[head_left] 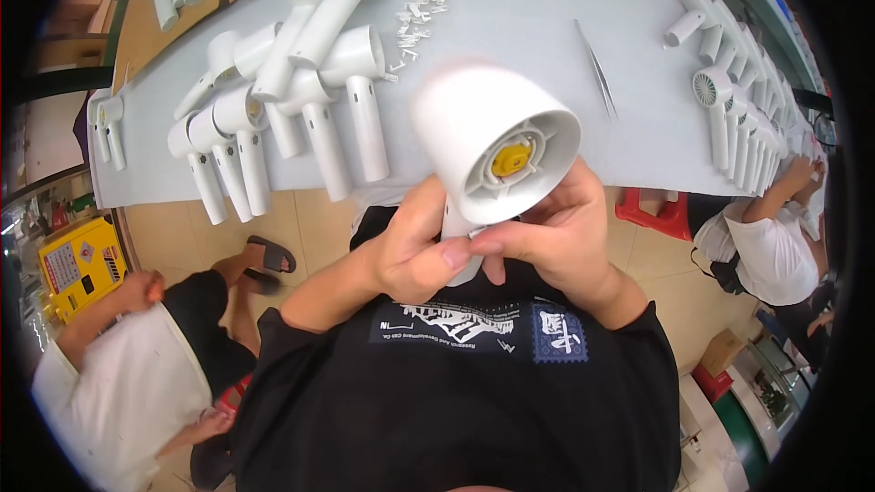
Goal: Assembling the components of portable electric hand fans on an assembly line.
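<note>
In front of my chest is a white hair dryer housing [460,123], its wide round mouth tilted up toward me. Inside the mouth sits a yellow part [513,159] in a ribbed white ring. My left hand [410,251] is closed around the handle just below the barrel. Against the handle's upper part presses the thumb of my right hand [570,237], whose other fingers curl behind the housing and are partly hidden. A tiny pale piece [478,231] shows at that thumb's tip; whether it is loose or fitted I cannot tell.
Several white housings [246,141] lie left on the grey-white table [510,9], near small white clips [419,14]. Tweezers [597,68] lie right of centre, before more housings in rows [738,118]. People sit on both sides; a red stool [654,211] stands at right.
</note>
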A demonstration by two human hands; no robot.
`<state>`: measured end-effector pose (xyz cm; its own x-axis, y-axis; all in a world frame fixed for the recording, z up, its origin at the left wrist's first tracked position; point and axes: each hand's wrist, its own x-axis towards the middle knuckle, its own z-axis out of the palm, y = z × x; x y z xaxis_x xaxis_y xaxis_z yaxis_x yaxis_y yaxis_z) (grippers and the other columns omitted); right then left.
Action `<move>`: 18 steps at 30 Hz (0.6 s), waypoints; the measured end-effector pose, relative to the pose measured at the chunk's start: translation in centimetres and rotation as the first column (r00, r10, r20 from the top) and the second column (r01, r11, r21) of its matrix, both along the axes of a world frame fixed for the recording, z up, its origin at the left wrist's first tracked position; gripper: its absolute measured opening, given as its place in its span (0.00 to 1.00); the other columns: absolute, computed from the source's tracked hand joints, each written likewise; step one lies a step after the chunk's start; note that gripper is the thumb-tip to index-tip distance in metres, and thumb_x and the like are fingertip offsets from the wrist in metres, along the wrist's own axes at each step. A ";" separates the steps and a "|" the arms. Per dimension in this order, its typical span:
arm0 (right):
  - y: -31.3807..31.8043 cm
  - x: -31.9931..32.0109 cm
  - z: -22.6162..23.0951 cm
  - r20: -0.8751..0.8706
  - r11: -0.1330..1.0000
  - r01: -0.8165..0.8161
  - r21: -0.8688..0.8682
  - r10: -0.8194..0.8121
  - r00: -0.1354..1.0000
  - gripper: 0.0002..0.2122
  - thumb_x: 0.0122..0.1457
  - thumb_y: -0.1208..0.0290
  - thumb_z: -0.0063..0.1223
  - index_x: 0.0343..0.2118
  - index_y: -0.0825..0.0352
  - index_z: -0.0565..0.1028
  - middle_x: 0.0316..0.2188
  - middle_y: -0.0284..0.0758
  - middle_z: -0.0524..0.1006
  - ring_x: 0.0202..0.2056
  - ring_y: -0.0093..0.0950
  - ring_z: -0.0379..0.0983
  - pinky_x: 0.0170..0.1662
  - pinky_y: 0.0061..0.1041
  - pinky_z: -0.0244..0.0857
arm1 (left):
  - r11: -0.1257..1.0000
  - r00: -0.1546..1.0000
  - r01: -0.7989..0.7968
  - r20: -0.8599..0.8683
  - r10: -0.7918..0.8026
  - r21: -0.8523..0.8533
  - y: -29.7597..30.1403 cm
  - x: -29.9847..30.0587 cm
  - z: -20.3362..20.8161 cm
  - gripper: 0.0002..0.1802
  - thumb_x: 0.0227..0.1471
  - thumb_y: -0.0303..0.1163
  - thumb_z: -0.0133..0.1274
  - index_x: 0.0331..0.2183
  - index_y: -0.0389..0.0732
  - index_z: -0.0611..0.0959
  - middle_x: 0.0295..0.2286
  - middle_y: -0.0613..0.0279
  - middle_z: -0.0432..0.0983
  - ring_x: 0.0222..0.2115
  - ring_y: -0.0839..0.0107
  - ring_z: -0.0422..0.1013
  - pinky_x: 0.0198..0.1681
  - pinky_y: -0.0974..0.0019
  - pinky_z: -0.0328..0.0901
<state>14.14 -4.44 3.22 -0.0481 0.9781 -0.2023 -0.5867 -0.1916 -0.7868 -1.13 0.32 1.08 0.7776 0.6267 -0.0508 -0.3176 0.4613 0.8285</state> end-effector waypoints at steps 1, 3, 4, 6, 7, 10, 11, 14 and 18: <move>-0.1 0.0 0.0 -0.001 1.000 0.002 -0.002 -0.002 1.000 0.14 0.47 0.87 0.61 0.32 0.70 0.66 0.25 0.36 0.74 0.19 0.20 0.72 0.19 0.16 0.65 | 1.000 1.000 -0.014 -0.010 0.014 -0.002 -0.1 0.0 0.0 0.34 0.49 0.40 0.44 0.53 0.29 0.60 0.44 0.45 0.64 0.36 0.62 0.69 0.39 0.64 0.65; -0.1 -0.1 0.0 0.017 1.000 -0.007 -0.001 0.007 1.000 0.11 0.47 0.86 0.62 0.27 0.69 0.68 0.26 0.34 0.74 0.19 0.18 0.71 0.19 0.15 0.63 | 0.999 0.999 -0.040 -0.028 0.040 -0.002 0.0 0.2 0.1 0.37 0.48 0.44 0.44 0.54 0.29 0.60 0.47 0.43 0.62 0.40 0.60 0.67 0.42 0.63 0.63; -0.2 0.1 -0.3 0.017 1.000 -0.004 -0.003 0.004 1.000 0.11 0.47 0.86 0.62 0.27 0.69 0.68 0.26 0.34 0.74 0.19 0.18 0.71 0.19 0.15 0.63 | 0.999 0.998 -0.053 -0.037 0.053 -0.004 0.0 0.3 0.0 0.39 0.47 0.45 0.44 0.55 0.29 0.60 0.49 0.42 0.61 0.43 0.59 0.66 0.44 0.62 0.63; -0.2 0.4 -1.1 0.070 0.989 -0.059 0.139 0.049 0.996 0.11 0.46 0.90 0.59 0.29 0.72 0.70 0.33 0.43 0.75 0.24 0.25 0.74 0.17 0.18 0.66 | 0.997 0.995 -0.083 -0.055 0.083 -0.004 0.2 0.4 -0.1 0.42 0.46 0.48 0.44 0.55 0.29 0.60 0.52 0.40 0.58 0.47 0.57 0.64 0.48 0.60 0.61; 0.1 0.3 -1.0 0.188 0.980 -0.047 0.194 0.010 0.982 0.10 0.49 0.88 0.57 0.30 0.71 0.68 0.30 0.40 0.74 0.22 0.22 0.72 0.16 0.17 0.64 | 0.995 0.993 -0.098 -0.064 0.098 -0.005 0.2 0.4 -0.2 0.43 0.45 0.50 0.44 0.56 0.29 0.60 0.54 0.39 0.57 0.49 0.56 0.63 0.50 0.60 0.60; -0.1 0.3 0.0 0.071 0.997 -0.055 0.050 0.051 0.996 0.09 0.52 0.86 0.54 0.34 0.71 0.67 0.29 0.38 0.72 0.21 0.20 0.70 0.15 0.17 0.63 | 0.991 0.988 -0.130 -0.081 0.131 0.014 0.0 0.6 0.2 0.46 0.44 0.53 0.44 0.57 0.28 0.60 0.57 0.37 0.55 0.54 0.54 0.61 0.54 0.58 0.59; -0.1 0.6 -0.5 0.091 0.992 -0.108 0.060 0.103 0.991 0.11 0.55 0.85 0.52 0.40 0.71 0.66 0.29 0.38 0.72 0.20 0.19 0.68 0.17 0.16 0.61 | 0.987 0.983 -0.152 -0.093 0.156 0.046 0.1 0.7 0.2 0.46 0.43 0.53 0.44 0.57 0.28 0.60 0.56 0.36 0.55 0.54 0.53 0.61 0.54 0.58 0.58; 0.0 -0.4 -0.3 0.187 0.996 0.005 0.085 -0.021 0.982 0.13 0.56 0.83 0.52 0.44 0.72 0.65 0.27 0.36 0.72 0.18 0.17 0.64 0.18 0.14 0.58 | 0.975 0.972 -0.193 -0.113 0.206 0.112 0.4 1.0 -0.1 0.46 0.43 0.52 0.45 0.56 0.28 0.60 0.56 0.34 0.55 0.55 0.51 0.60 0.56 0.57 0.57; -0.1 -0.5 -0.1 0.125 1.000 0.005 0.006 -0.006 0.992 0.13 0.56 0.79 0.55 0.43 0.72 0.67 0.23 0.28 0.72 0.24 0.11 0.65 0.27 0.11 0.56 | 0.967 0.969 -0.182 -0.136 0.207 0.179 0.1 0.8 -0.2 0.45 0.44 0.50 0.44 0.56 0.27 0.59 0.55 0.32 0.55 0.57 0.48 0.56 0.57 0.51 0.55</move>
<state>13.67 -4.55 3.12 -0.0175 0.9794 -0.2009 -0.4844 -0.1841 -0.8552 -0.36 0.43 0.85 0.6311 0.7745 -0.0432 -0.2516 0.2571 0.9331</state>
